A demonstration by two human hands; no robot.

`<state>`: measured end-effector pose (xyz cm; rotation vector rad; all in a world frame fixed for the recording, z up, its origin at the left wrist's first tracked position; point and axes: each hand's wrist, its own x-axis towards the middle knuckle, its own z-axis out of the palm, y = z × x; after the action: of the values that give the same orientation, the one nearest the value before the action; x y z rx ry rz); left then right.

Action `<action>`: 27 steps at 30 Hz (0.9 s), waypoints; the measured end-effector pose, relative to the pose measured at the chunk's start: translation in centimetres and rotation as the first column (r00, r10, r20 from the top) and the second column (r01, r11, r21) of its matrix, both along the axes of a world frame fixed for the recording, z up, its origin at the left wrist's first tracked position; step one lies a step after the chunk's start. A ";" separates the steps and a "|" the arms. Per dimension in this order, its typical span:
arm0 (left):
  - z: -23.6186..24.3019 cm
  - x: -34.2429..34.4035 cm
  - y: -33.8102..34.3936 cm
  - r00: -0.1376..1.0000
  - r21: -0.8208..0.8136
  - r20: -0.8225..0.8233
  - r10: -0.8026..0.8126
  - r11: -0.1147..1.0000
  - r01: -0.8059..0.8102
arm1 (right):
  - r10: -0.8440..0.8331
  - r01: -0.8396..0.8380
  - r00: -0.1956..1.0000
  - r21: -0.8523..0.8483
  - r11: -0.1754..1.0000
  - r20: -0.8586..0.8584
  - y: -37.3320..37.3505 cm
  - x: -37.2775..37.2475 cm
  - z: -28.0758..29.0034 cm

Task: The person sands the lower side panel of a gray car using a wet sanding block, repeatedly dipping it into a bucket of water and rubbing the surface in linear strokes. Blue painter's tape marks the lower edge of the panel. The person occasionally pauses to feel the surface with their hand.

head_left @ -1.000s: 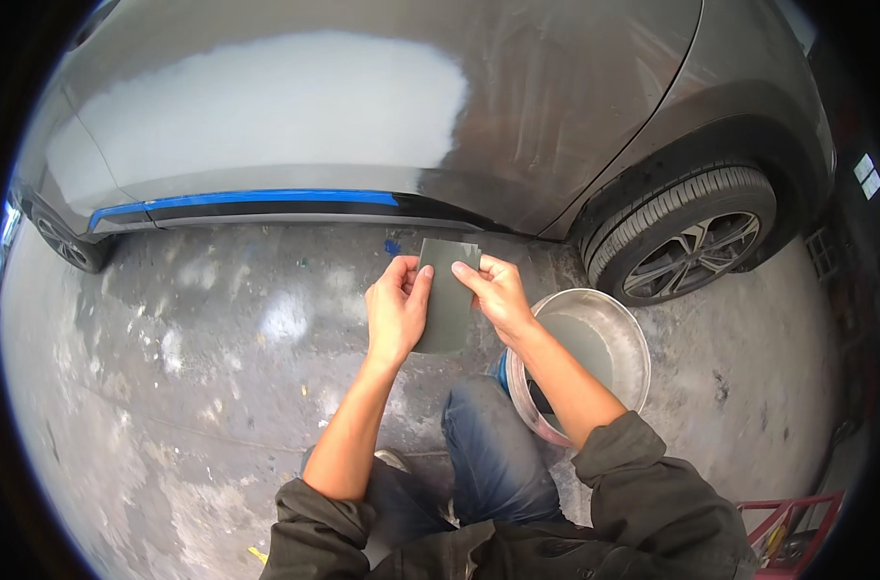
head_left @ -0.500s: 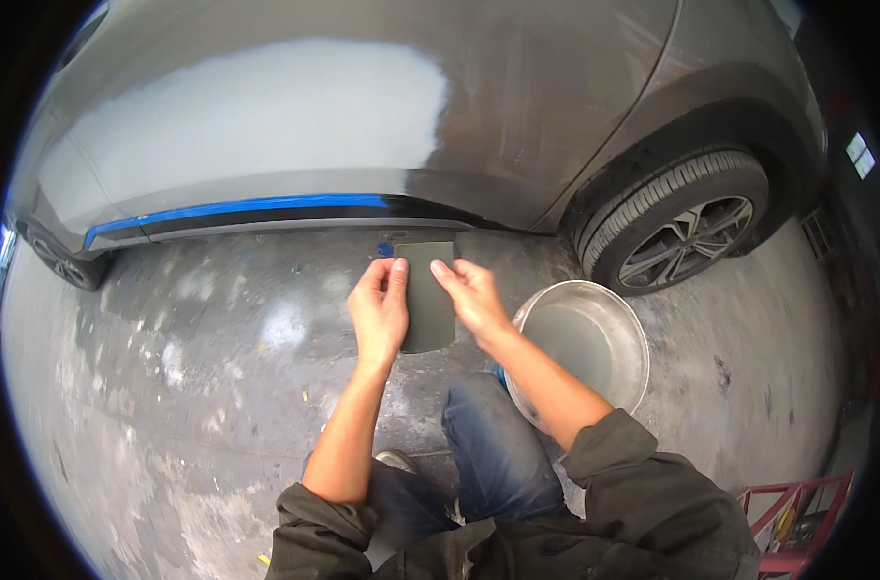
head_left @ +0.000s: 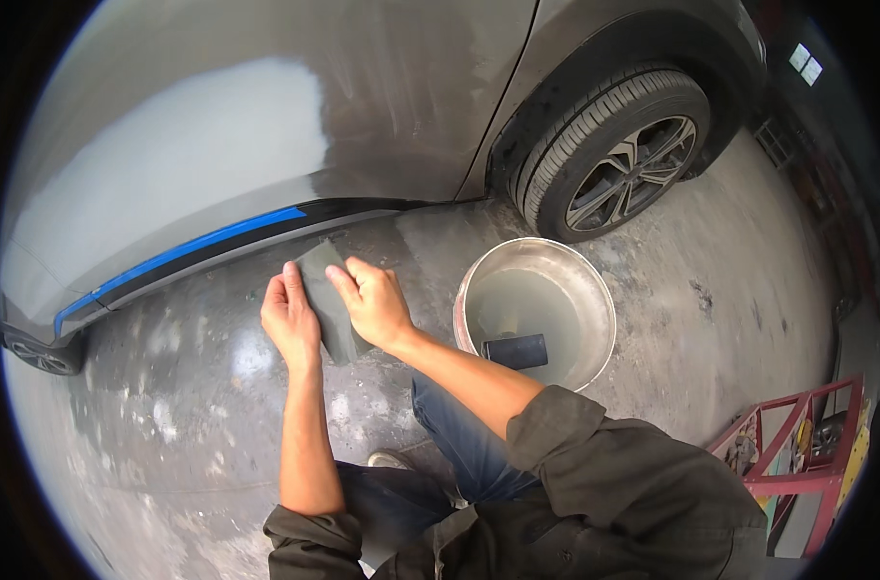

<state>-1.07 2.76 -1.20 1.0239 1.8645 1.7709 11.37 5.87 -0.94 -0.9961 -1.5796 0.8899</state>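
Note:
Both hands grip a thin grey-green sheet [head_left: 341, 327], like abrasive paper, tilted with its top to the left. My left hand [head_left: 292, 314] is closed on its left edge, thumb upward. My right hand [head_left: 370, 302] pinches its right side near the top, thumb lying on the face. Right of my hands stands a metal bucket [head_left: 604, 300] of cloudy greyish liquid, with a dark cylindrical block [head_left: 513, 351] inside at the near left. Beyond the hands is a grey car body [head_left: 401, 126] with a pale matte patch [head_left: 198, 135] and blue masking tape [head_left: 193, 246] along the sill.
The car's rear or front wheel [head_left: 629, 174] stands just beyond the bucket; another wheel [head_left: 48, 356] shows at far left. My bent knee is below the hands on the stained concrete floor [head_left: 140, 425]. A red metal rack [head_left: 788, 406] holding assorted items stands at the lower right.
The view has swung to the right. My hands and the sheet sit further left in the picture, the sheet now tilted. The dark block in the bucket shows clear of my right arm.

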 end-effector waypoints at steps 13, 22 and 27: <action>1.0 3.5 -1.5 0.993 -0.145 -0.062 -0.104 0.985 0.094 | -0.006 -0.004 0.998 -0.171 0.985 -0.061 2.8 2.2 -0.6; 0.8 1.4 -0.9 0.896 -0.005 0.388 -0.214 0.972 0.235 | 0.338 -0.452 0.892 -0.610 0.650 -0.300 1.8 8.2 0.3; 1.4 2.0 -0.7 0.720 -0.003 0.659 -0.218 0.956 0.293 | 0.118 -0.613 0.742 -0.597 0.518 -0.659 1.8 10.9 -1.9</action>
<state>0.90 2.11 0.18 0.4795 1.2807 1.5597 22.23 7.67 -2.80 -0.8188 -0.8490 2.1365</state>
